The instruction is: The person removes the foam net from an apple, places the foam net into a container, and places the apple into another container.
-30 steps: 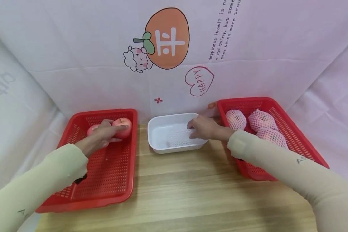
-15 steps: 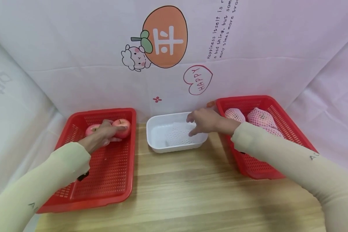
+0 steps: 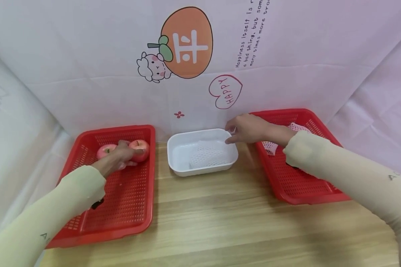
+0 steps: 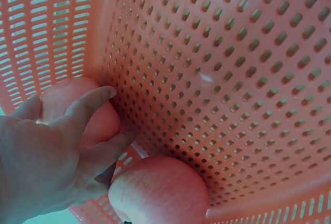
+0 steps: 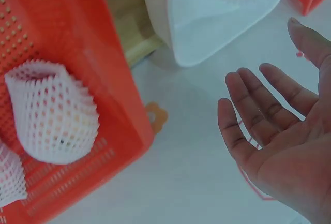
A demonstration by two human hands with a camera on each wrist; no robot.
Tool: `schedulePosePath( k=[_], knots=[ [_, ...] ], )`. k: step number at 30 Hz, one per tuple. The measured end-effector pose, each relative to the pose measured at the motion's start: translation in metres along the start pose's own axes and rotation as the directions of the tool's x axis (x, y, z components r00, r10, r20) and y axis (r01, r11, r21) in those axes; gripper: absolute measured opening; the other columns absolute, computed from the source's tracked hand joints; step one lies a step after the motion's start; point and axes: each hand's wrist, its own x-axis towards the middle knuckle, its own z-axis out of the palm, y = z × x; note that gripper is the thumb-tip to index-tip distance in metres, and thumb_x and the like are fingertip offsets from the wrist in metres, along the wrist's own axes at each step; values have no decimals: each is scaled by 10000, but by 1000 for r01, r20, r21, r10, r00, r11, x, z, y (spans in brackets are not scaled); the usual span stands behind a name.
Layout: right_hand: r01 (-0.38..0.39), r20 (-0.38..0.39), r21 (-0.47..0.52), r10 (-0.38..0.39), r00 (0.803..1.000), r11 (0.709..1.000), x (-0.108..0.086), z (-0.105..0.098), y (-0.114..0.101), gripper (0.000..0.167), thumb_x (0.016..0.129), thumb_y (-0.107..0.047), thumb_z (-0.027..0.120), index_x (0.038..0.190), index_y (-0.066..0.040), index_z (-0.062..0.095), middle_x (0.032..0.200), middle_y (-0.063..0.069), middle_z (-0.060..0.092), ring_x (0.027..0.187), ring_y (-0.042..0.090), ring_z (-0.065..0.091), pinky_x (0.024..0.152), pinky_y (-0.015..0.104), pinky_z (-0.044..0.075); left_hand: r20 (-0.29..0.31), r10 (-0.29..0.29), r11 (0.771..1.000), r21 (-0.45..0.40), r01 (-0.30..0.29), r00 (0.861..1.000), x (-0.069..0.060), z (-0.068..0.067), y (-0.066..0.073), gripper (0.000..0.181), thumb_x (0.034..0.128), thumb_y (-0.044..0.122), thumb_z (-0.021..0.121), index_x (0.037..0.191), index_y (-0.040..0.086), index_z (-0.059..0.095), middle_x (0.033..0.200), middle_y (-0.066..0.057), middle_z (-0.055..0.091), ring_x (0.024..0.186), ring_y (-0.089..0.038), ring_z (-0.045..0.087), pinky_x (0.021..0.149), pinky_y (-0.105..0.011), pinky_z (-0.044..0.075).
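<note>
My left hand [image 3: 117, 157] is curled round one apple [image 3: 139, 150] in the left red basket [image 3: 151, 185]; a second apple [image 3: 107, 150] lies beside it. In the left wrist view my fingers and thumb wrap the gripped apple [image 4: 88, 111], with the other apple [image 4: 159, 192] nearby. My right hand [image 3: 248, 128], fingers spread and holding nothing, hovers above the gap between the white tray [image 3: 183, 172] and the right basket [image 3: 277, 189]. A foam net [image 3: 208, 154] lies in the tray. In the right wrist view the hand [image 5: 279, 125] shows its empty palm.
Net-wrapped fruit [image 5: 57, 118] sits in the right basket, partly hidden by my right forearm in the head view. The white tray stands between both baskets on the wooden table [image 3: 200, 218]. Behind them rises a printed white cloth [image 3: 103, 100].
My right hand has lifted out of the white tray, leaving the foam net there, and moved right towards the right basket. The left hand keeps its grip on the apple.
</note>
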Motion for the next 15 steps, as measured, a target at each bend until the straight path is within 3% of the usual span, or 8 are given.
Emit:
schedulePosePath(
  k=[5,9,12,15],
  knots=[
    [10,-36,3,-10,999,1000,-10,-10,12,435,865,-261,885,1248,-88,773,1109,92,779,979,258,724,813,417,649,-1,39,997,68,-39,999,-2,2,-1,874,1096,173,551,1605,-84,-111,1672,-325,101,1478,-419,370,1164,-530,464],
    [21,-67,17,-20,998,1000,-20,-16,22,432,897,-217,845,1282,-45,753,1147,123,774,998,283,728,883,468,633,-9,72,982,175,-69,997,-4,3,-2,913,1088,172,562,1591,-122,-141,1685,-342,47,1501,-424,299,1187,-547,420],
    [24,-82,30,-22,996,999,-27,-19,32,405,908,-188,829,1291,-78,755,1217,87,757,1013,264,722,924,464,612,-21,95,962,260,-86,995,-3,3,-4,937,1079,175,570,1582,-148,-150,1689,-357,29,1440,-409,308,1135,-520,429],
    [5,-81,21,-3,997,1000,-34,-20,42,286,917,-202,824,1193,-136,786,1099,31,755,925,222,688,856,423,594,-37,108,947,308,-91,994,-1,4,-5,938,1074,184,573,1582,-160,-136,1684,-369,55,1356,-401,325,1087,-518,427]
  ],
)
